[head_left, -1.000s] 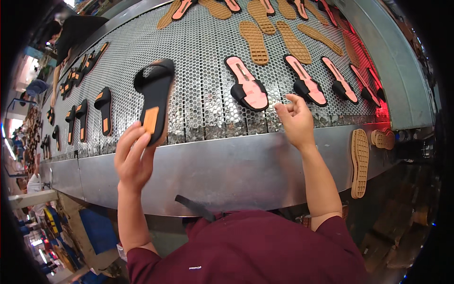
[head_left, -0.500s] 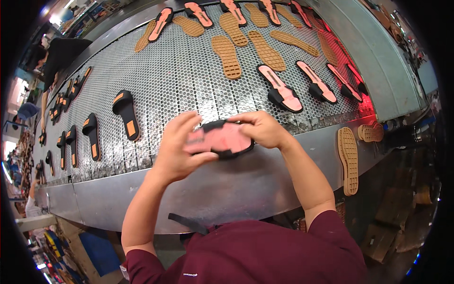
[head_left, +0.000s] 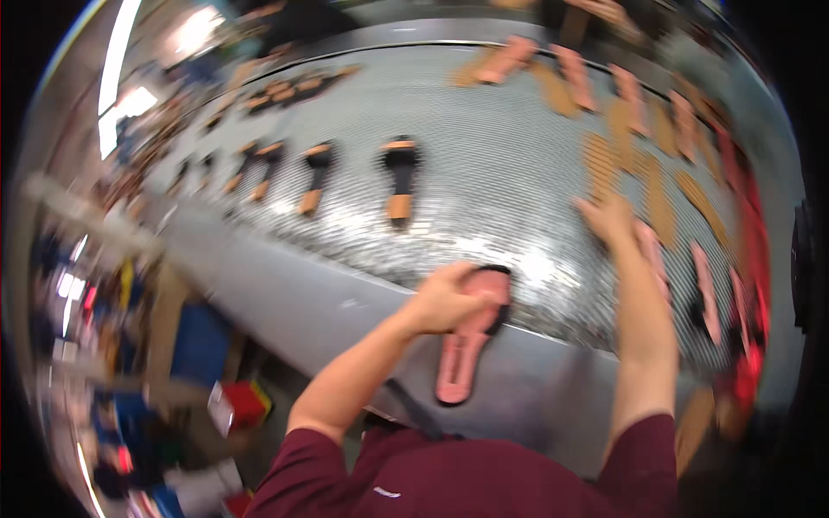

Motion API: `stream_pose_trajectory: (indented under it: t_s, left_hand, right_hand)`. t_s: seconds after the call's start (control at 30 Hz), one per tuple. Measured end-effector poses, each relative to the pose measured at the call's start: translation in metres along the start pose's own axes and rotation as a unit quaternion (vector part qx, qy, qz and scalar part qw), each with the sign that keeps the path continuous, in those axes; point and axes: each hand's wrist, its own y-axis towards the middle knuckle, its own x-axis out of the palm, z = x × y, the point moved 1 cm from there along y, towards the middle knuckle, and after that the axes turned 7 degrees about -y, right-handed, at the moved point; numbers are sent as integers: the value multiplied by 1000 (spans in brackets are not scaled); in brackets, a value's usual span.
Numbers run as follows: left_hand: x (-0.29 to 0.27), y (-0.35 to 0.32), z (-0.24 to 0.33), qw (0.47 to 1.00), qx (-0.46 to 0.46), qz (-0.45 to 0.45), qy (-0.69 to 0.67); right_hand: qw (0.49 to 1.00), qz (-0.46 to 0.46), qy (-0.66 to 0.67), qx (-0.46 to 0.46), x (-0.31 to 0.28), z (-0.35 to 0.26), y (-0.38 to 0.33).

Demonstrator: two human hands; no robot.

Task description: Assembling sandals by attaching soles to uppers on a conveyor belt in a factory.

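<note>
My left hand point(head_left: 447, 300) grips a slipper point(head_left: 462, 354) with a pink insole face and black strap pieces along its sides. The slipper hangs tilted over the belt's near metal edge, its narrow heel end toward me. My right hand point(head_left: 610, 220) is stretched out over the belt, at the lower end of a tan ridged sole point(head_left: 600, 164). Its thumb sticks out to the left and no slipper is in it; motion blurs the fingers, so I cannot tell whether they touch the sole. Another tan sole point(head_left: 658, 203) lies just right of that hand.
Black slippers with orange patches point(head_left: 401, 177) stand in rows on the left of the perforated belt point(head_left: 492, 147). Pink-faced slippers point(head_left: 574, 78) and tan soles lie at the far right. A metal ledge point(head_left: 285, 272) borders the near side. Another person's hand point(head_left: 613, 13) shows beyond the belt.
My right hand has let go of the slipper and reached out to the right over the soles. My left hand keeps hold of the slipper, now turned heel toward me. The view has swung left.
</note>
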Motion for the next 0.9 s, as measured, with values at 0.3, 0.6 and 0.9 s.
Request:
stream_pose_trajectory:
  t_s: [0.3,0.6,0.9]
  left_hand:
    - [-32,-39,-32,980,-28,1,-198]
    - [-13,-45,-4,977,-48,75,-193]
    - [5,-57,-24,881,24,-29,-471]
  right_hand:
    - [918,-212,334,14,-8,28,6]
    - [756,-211,620,1,-17,8,-215]
    - [814,-293,500,-42,-2,-37,-307]
